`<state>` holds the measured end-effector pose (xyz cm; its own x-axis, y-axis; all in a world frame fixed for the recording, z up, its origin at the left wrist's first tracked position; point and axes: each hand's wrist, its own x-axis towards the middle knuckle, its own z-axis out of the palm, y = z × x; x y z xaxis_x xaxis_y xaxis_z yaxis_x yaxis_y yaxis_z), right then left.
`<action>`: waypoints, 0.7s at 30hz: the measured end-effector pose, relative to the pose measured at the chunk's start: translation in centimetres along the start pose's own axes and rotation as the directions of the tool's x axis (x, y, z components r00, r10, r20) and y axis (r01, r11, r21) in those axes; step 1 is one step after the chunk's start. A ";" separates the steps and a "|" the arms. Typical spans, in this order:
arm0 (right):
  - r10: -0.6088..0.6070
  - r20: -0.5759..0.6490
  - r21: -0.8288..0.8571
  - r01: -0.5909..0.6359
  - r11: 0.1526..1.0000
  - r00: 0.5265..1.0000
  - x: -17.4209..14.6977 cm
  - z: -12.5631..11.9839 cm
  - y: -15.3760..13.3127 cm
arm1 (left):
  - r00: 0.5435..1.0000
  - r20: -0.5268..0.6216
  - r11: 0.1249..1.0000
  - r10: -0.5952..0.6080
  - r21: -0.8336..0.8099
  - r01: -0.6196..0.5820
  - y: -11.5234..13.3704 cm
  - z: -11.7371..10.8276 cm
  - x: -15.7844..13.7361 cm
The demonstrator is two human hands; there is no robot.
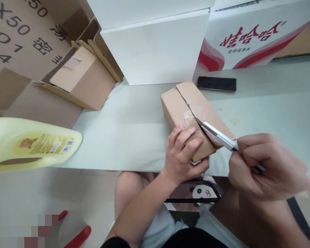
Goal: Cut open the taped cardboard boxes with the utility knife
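Observation:
A small brown cardboard box (175,107) lies on the pale green table cover, its near end at the table's edge. Clear tape (189,117) crosses the seam between its top flaps. My left hand (184,151) grips the near end of the box, fingers over the top and thumb lower down at the end. In my right fist is a utility knife (219,137) with a white body. The blade tip sits in the seam at the tape. My right hand (266,167) is closed around the knife's handle and slightly blurred.
A black phone (217,84) lies beyond the box. White cartons (155,51) and a red-and-white carton (248,44) stand along the back. At left are an open cardboard box (93,81) and a pale yellow jug (41,125). A panda-print item (203,193) shows below the table edge.

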<state>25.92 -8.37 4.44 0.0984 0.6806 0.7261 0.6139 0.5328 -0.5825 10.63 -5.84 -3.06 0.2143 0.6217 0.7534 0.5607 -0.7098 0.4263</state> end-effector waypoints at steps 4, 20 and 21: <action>-0.046 0.055 -0.002 0.046 0.999 0.997 0.5 0.2 0.0 | 1.000 -0.013 1.000 0.015 0.008 -0.014 0.1 0.0 0.2; -0.050 0.059 -0.022 0.052 0.998 0.997 0.4 0.7 0.2 | 1.000 -0.001 1.000 0.004 -0.005 -0.004 0.0 0.0 0.1; -0.052 0.054 -0.021 0.053 0.998 0.997 0.4 0.6 0.3 | 1.000 0.000 1.000 0.001 -0.006 -0.001 0.0 0.0 0.0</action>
<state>25.63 -7.68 4.33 0.0239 0.6782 0.7345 0.6345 0.5575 -0.5354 10.62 -5.82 -3.03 0.2146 0.6212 0.7537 0.5562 -0.7121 0.4285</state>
